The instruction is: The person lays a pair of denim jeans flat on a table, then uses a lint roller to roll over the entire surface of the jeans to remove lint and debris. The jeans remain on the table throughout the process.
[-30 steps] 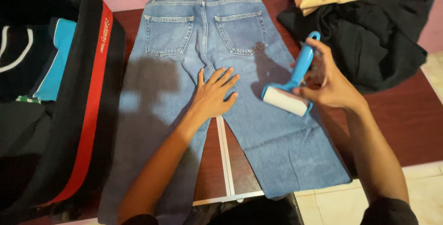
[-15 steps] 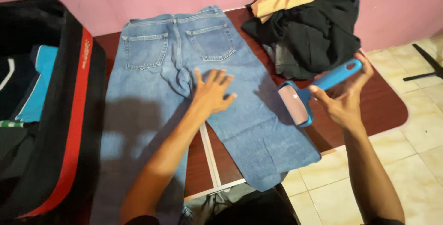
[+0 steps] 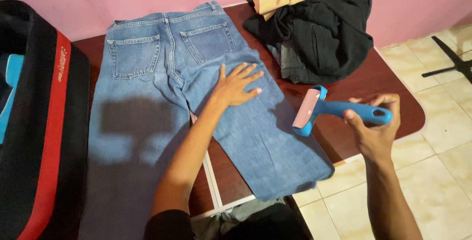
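A pair of blue jeans (image 3: 142, 97) lies flat, back pockets up, on a dark brown table (image 3: 378, 80). My left hand (image 3: 237, 85) rests palm down with fingers spread on the right leg, just below the seat. My right hand (image 3: 376, 127) grips the blue handle of a lint roller (image 3: 319, 108) at the table's right edge. The roller's pale sticky head hovers beside the outer seam of the right leg, held sideways just off the denim.
A heap of black and tan clothes (image 3: 314, 23) sits at the table's back right corner. An open black suitcase with a red stripe (image 3: 49, 122) stands at the left. A pink wall runs behind, and cream floor tiles (image 3: 442, 146) lie to the right.
My right hand swung the lint roller off the jeans' right leg and out to the right, turning it sideways. My left hand stayed pressed on the denim. The camera view shifted right.
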